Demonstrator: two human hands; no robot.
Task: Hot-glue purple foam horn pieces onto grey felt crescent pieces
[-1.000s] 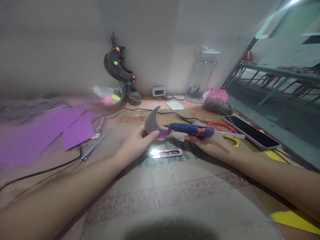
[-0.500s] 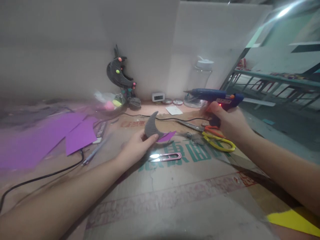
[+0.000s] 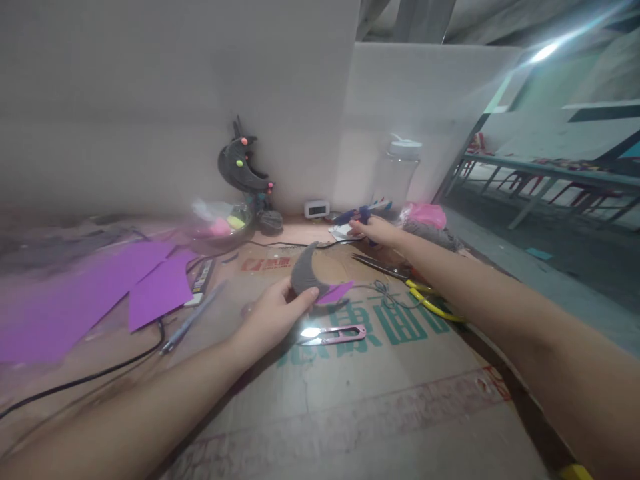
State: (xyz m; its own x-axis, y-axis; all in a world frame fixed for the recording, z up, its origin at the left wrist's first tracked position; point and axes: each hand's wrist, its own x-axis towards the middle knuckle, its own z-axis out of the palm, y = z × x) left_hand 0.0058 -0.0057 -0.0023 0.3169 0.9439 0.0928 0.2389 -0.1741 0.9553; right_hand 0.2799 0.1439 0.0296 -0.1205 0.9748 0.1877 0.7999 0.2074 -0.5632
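My left hand [image 3: 280, 308] pinches a grey crescent [image 3: 306, 270] low over the cardboard, with a pointed purple piece [image 3: 335, 293] sticking out at its lower right tip. Farther off at the right, my right hand [image 3: 376, 230] is closed on a blue glue gun [image 3: 350, 217], near a white card [image 3: 345, 233] in front of the jar. Pink thread snips [image 3: 345, 335] lie just below the crescent. Yellow-handled scissors [image 3: 435, 303] lie partly under my right forearm.
Purple sheets [image 3: 160, 290] and a pen [image 3: 193, 320] lie at the left. Along the back stand a decorated dark crescent [image 3: 237, 167], a bowl [image 3: 230, 230], a small white clock [image 3: 317, 209] and a clear jar [image 3: 400, 170]. A black cable [image 3: 90, 377] crosses the left side.
My right hand has carried the glue gun left and away from me, down toward the table's back. A pink bundle now shows beside the jar. My left hand keeps its grip on the crescent.
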